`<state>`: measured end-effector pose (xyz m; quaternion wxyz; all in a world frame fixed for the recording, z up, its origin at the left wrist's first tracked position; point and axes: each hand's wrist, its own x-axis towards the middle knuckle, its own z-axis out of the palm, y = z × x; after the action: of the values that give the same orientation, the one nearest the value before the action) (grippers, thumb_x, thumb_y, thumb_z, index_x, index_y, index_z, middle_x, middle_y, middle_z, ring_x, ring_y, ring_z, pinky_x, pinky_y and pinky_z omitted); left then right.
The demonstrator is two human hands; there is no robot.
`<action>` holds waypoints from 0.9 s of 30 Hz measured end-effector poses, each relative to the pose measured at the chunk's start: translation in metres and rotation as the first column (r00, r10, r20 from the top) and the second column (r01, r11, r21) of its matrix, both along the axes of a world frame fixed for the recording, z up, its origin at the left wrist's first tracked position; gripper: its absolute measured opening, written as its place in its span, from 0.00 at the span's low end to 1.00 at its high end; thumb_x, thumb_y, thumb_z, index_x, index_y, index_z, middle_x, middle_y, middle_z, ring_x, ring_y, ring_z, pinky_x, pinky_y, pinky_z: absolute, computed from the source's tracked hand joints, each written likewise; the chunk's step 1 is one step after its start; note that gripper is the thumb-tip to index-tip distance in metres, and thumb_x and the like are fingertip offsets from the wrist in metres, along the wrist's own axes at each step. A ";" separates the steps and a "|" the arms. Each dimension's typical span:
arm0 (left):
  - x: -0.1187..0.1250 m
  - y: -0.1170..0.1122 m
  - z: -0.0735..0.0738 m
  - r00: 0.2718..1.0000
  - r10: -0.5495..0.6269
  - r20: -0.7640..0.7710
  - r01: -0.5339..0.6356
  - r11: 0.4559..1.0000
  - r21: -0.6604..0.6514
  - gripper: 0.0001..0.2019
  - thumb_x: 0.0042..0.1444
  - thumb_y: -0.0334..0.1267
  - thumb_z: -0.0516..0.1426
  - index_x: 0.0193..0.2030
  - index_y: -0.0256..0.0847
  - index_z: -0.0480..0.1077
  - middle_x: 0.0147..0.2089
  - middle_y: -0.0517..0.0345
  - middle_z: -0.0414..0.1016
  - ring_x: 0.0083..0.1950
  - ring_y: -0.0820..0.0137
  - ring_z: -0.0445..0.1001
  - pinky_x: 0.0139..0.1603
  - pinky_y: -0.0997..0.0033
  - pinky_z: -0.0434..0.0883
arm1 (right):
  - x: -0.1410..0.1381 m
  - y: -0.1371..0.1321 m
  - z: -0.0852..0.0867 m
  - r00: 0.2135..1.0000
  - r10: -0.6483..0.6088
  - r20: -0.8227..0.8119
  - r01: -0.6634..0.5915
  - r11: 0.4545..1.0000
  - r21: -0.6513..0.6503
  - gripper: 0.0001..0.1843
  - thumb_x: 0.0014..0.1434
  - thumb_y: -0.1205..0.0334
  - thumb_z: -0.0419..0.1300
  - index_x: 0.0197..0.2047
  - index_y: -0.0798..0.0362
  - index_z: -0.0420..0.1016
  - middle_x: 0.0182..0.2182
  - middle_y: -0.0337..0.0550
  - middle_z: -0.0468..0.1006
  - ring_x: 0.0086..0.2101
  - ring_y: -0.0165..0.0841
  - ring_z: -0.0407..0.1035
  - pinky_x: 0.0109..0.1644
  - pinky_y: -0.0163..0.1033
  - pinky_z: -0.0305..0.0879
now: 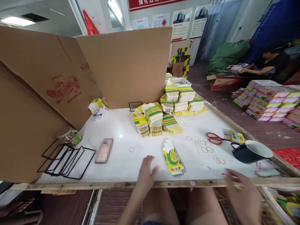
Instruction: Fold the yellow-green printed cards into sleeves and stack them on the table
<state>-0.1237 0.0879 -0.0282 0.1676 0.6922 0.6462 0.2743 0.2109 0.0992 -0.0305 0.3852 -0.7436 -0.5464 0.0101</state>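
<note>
My left hand (146,173) lies flat on the white tabletop (117,162) near its front edge, fingers stretched out and holding nothing. A yellow and green flat pack (172,158) lies just to its right. My right hand (241,195) hangs at the front edge below the table's right side; it is smeared by motion and its fingers are unclear. Stacks of yellow and green packs (150,120) stand in the middle, taller stacks (181,100) behind them.
Red-handled scissors (214,138), loose rubber bands (203,147) and a dark mug (250,151) sit at the right. Black wire frames (67,159) and a jar (70,136) are at the left. Cardboard walls (126,65) enclose the back. Another person (269,64) sits far right.
</note>
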 end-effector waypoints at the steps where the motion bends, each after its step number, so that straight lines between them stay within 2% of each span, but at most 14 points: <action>1: 0.019 0.000 0.001 0.996 -0.088 0.025 0.089 0.996 -0.018 0.21 0.58 0.40 0.53 0.58 0.41 0.64 0.61 0.49 0.68 0.65 0.62 0.61 0.67 0.57 0.57 | -0.024 0.007 -0.005 0.995 0.080 0.059 -0.079 0.997 -0.027 0.27 0.62 0.45 0.46 0.40 0.60 0.75 0.35 0.57 0.77 0.35 0.47 0.71 0.42 0.52 0.67; 2: 0.035 0.000 0.001 0.986 -0.159 0.049 0.161 0.986 -0.035 0.22 0.56 0.41 0.54 0.58 0.42 0.65 0.62 0.50 0.67 0.66 0.61 0.60 0.67 0.57 0.56 | -0.047 0.013 -0.010 0.980 0.164 0.116 -0.157 0.985 -0.067 0.27 0.61 0.45 0.47 0.42 0.61 0.74 0.37 0.58 0.77 0.37 0.48 0.71 0.45 0.52 0.65; 4: 0.058 -0.001 0.001 0.965 -0.246 0.086 0.252 0.965 -0.068 0.24 0.53 0.39 0.57 0.58 0.40 0.65 0.64 0.47 0.65 0.66 0.58 0.59 0.67 0.53 0.55 | -0.089 0.018 -0.019 0.944 0.246 0.220 -0.199 0.956 -0.215 0.27 0.59 0.45 0.50 0.46 0.61 0.72 0.39 0.58 0.77 0.40 0.48 0.70 0.44 0.49 0.63; 7: 0.070 -0.004 -0.003 0.948 -0.293 0.126 0.307 0.946 -0.108 0.24 0.53 0.34 0.56 0.59 0.35 0.64 0.65 0.42 0.63 0.67 0.56 0.58 0.68 0.51 0.53 | -0.120 0.014 -0.028 0.906 0.315 0.283 -0.198 0.906 -0.375 0.22 0.57 0.49 0.57 0.47 0.58 0.71 0.39 0.55 0.76 0.40 0.48 0.69 0.41 0.46 0.61; 13: 0.068 -0.006 -0.007 0.941 -0.289 0.174 0.314 0.939 -0.137 0.24 0.55 0.34 0.53 0.60 0.35 0.63 0.66 0.43 0.62 0.68 0.58 0.56 0.69 0.53 0.50 | -0.119 0.006 -0.031 0.924 0.298 0.240 -0.192 0.904 -0.382 0.16 0.55 0.54 0.60 0.42 0.56 0.70 0.37 0.50 0.75 0.40 0.46 0.69 0.41 0.44 0.59; 19: 0.068 -0.006 -0.005 0.941 -0.266 0.210 0.299 0.943 -0.146 0.22 0.55 0.35 0.53 0.57 0.36 0.65 0.65 0.44 0.62 0.67 0.59 0.57 0.70 0.54 0.50 | -0.116 0.010 -0.026 0.943 0.289 0.168 -0.214 0.908 -0.361 0.10 0.59 0.56 0.56 0.37 0.53 0.69 0.36 0.47 0.76 0.40 0.45 0.69 0.42 0.44 0.58; 27: 0.070 -0.007 -0.008 0.926 -0.230 0.301 0.283 0.948 -0.146 0.20 0.55 0.37 0.54 0.54 0.36 0.70 0.64 0.45 0.65 0.67 0.56 0.58 0.69 0.52 0.48 | -0.116 0.014 -0.029 0.960 0.281 0.000 -0.266 0.908 -0.325 0.07 0.55 0.59 0.55 0.34 0.53 0.69 0.34 0.51 0.76 0.39 0.49 0.69 0.43 0.48 0.57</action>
<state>-0.0538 0.0813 -0.0359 0.3558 0.7063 0.5424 0.2834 0.0954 0.1135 -0.0599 0.2407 -0.7124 -0.6451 0.1356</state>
